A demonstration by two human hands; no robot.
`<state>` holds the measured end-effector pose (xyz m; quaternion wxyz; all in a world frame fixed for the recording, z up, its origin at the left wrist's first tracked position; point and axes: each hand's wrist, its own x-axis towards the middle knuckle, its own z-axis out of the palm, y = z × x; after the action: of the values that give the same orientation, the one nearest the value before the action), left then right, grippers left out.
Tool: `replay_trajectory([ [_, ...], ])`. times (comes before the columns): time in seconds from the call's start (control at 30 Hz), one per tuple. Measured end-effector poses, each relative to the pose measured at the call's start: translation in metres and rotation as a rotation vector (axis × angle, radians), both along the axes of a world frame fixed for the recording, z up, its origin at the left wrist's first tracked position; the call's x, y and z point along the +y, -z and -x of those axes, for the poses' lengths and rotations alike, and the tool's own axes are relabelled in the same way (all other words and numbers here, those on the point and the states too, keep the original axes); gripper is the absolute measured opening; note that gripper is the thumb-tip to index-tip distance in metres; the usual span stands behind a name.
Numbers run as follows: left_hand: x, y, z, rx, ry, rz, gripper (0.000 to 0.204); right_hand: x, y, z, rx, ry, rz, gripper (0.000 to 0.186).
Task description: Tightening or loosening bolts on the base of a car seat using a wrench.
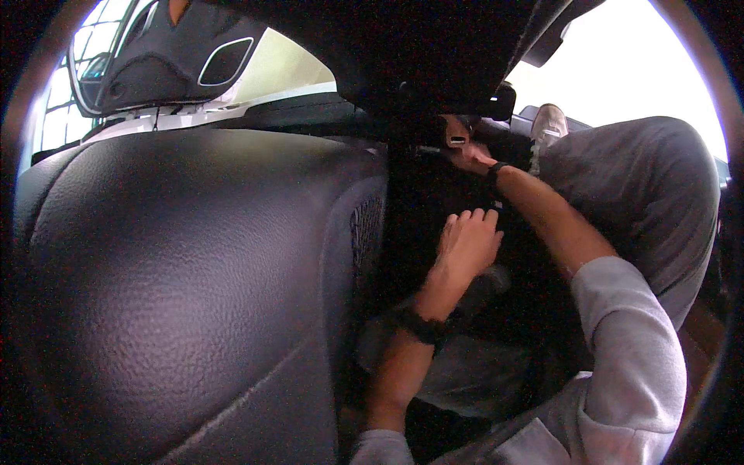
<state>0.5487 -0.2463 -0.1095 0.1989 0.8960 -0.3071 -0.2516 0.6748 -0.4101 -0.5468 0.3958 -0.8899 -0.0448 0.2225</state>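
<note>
My left hand [469, 244] lies flat, fingers stretched out, against a dark panel [422, 209] in the gap beside a black leather car seat [186, 279]. It holds nothing. A black band circles its wrist. My right hand [469, 155] reaches further up into the same shadowed gap, at a small part with a pale slot [457, 140]. Its fingers are half hidden in the dark, so its grip is unclear. Its wrist also carries a black band, and the grey sleeve [628, 349] is pushed up the forearm.
The big seat back fills the left half of the view. A bent leg in grey trousers [643, 178] with a pale shoe [549, 124] lies at the right. Another dark seat with an oval opening [225, 62] and bright windows [70, 85] show at the top.
</note>
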Motion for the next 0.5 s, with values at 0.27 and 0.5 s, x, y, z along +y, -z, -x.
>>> replay_trajectory([
  [0.27,0.046,0.013,-0.009,0.050,-0.004,-0.229,0.027,0.134,-0.111,0.002,-0.006,-0.142,0.171,0.033],
  [0.5,0.028,0.017,0.000,-0.003,0.044,-0.136,0.027,0.126,-0.034,0.046,0.076,-0.214,-0.025,0.035],
])
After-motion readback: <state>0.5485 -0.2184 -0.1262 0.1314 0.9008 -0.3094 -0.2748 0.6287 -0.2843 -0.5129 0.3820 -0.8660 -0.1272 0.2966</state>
